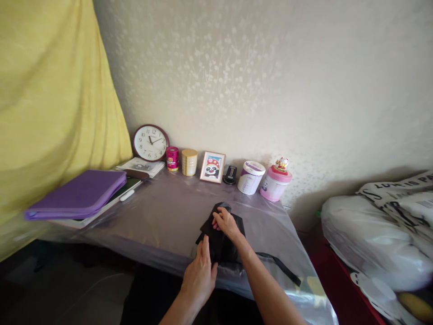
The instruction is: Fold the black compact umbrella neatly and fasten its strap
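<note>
A black folding umbrella (221, 246), or a bundle of dark fabric much like one, lies at the table's front edge with loose flaps on both sides. A black strap (280, 266) trails from it to the right. My left hand (200, 273) holds its near left side, fingers fairly straight along the fabric and thumb apart on the nearer side. Over its upper part, my right hand (226, 224) has curled fingers pinching the fabric. Part of the bundle is hidden under both hands.
Along the wall stand a clock (151, 142), a pink can (172, 159), a yellow-lidded canister (189, 162), a panda picture frame (212, 167), a white tub (251, 178) and a pink-lidded jar (275, 184). A purple folder (77, 193) lies left; bagged bedding (375, 239) is right.
</note>
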{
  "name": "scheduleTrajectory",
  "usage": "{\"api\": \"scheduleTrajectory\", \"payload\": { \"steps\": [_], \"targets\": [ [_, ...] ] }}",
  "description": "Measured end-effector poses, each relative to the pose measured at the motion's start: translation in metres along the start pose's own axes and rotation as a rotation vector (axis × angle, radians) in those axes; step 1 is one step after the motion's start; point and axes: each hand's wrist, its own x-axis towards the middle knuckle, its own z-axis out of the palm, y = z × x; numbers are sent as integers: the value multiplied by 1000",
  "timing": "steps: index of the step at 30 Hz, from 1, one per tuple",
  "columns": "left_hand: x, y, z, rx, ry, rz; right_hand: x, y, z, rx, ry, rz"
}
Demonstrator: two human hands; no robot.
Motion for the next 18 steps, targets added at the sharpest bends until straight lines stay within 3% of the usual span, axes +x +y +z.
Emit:
{"api": "scheduleTrajectory", "payload": {
  "steps": [6, 11, 18],
  "targets": [
    [-11, 2, -10, 122, 84, 52, -13, -11, 1, -241, -62, -201],
    [-2, 10, -12, 213, 23, 134, -22, -17, -1, -339, -90, -288],
    [8, 11, -4, 294, -56, 63, -33, -11, -1, -371, -115, -426]
  ]
}}
